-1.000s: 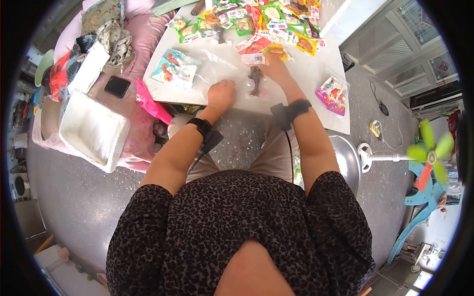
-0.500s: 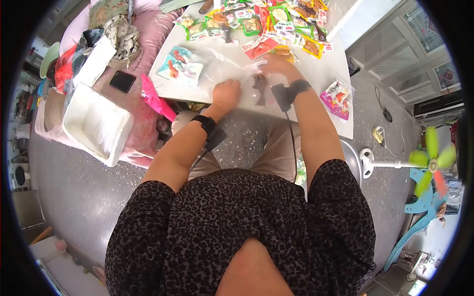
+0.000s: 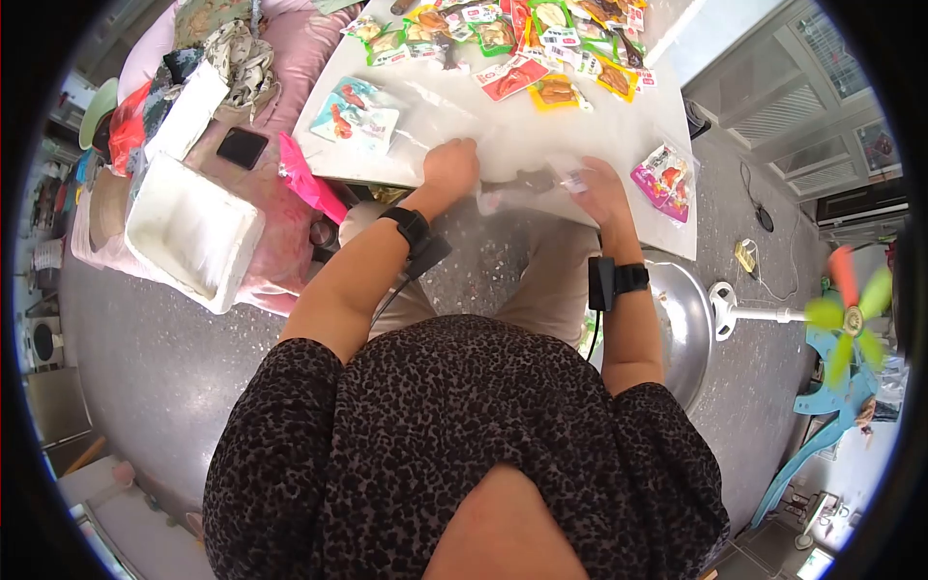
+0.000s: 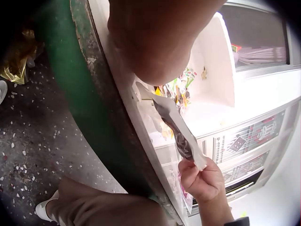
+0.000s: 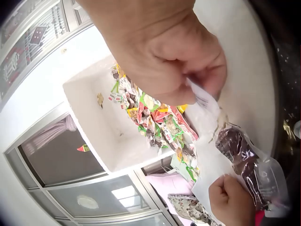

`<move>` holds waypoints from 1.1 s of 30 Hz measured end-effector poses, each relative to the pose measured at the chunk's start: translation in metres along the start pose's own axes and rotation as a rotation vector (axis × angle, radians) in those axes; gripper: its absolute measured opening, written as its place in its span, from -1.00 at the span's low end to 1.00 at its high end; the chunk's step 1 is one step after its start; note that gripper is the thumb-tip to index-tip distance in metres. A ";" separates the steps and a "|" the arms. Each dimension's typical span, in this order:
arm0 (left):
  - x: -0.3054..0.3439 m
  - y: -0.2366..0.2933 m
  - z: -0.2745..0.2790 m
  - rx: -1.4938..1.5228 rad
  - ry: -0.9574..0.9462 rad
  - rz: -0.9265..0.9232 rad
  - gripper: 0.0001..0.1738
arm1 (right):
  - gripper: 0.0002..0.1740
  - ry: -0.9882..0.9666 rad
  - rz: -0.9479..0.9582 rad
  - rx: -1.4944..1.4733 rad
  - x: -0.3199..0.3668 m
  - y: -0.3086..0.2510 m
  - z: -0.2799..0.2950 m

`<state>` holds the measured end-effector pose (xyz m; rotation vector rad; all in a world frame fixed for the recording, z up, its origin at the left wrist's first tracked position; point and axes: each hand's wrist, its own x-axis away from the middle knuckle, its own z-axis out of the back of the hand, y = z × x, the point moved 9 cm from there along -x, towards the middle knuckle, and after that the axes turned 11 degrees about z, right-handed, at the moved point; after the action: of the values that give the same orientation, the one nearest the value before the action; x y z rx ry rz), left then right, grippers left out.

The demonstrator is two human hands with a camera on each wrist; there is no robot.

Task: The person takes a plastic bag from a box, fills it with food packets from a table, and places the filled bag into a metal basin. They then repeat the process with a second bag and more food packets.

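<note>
My right hand [image 3: 601, 191] pinches one end of a clear packet [image 5: 240, 155] of dark brown meat, over the table's front edge. In the left wrist view the packet [image 4: 181, 141] stretches from the fingertips of the right hand [image 4: 203, 182] toward my left wrist. It is blurred in the head view. My left hand [image 3: 451, 164] rests on the table edge beside the packet's other end, its fingers curled in. From the right wrist view, the left hand [image 5: 230, 200] is a fist right next to the packet, with nothing visible in its grip.
Several colourful snack packets [image 3: 556, 92] lie heaped at the back of the white table [image 3: 541, 135]. A blue-and-white packet [image 3: 356, 116] lies left, a purple one [image 3: 663, 182] right. A foam box [image 3: 193, 232] and phone [image 3: 242, 148] sit on pink bedding. A fan [image 3: 853, 320] stands right.
My right hand has picked up the packet of dark meat from the table and drawn it toward me and to the right. The left hand has stayed in nearly the same place.
</note>
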<state>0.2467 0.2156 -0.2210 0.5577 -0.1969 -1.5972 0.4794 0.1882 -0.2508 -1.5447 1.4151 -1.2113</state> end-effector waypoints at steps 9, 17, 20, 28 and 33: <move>-0.002 0.021 -0.004 0.109 -0.216 0.114 -0.78 | -0.80 0.171 0.385 -0.252 0.027 -0.036 0.016; 0.007 0.025 -0.019 0.006 -0.282 0.089 -0.79 | -0.84 0.109 0.486 -0.205 0.040 -0.063 0.000; 0.008 0.028 -0.021 0.039 -0.275 0.086 -0.81 | -0.83 0.060 0.493 -0.232 0.034 -0.056 0.001; -0.007 0.010 -0.026 0.248 -0.333 0.170 -0.82 | -0.83 0.160 0.374 -0.167 0.029 -0.021 0.021; -0.012 0.008 -0.025 0.293 -0.318 0.148 -0.80 | -0.81 0.190 0.325 -0.076 0.031 -0.001 0.028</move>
<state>0.2654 0.2314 -0.2368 0.4970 -0.7041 -1.5140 0.5054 0.1551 -0.2533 -1.2102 1.7748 -1.1366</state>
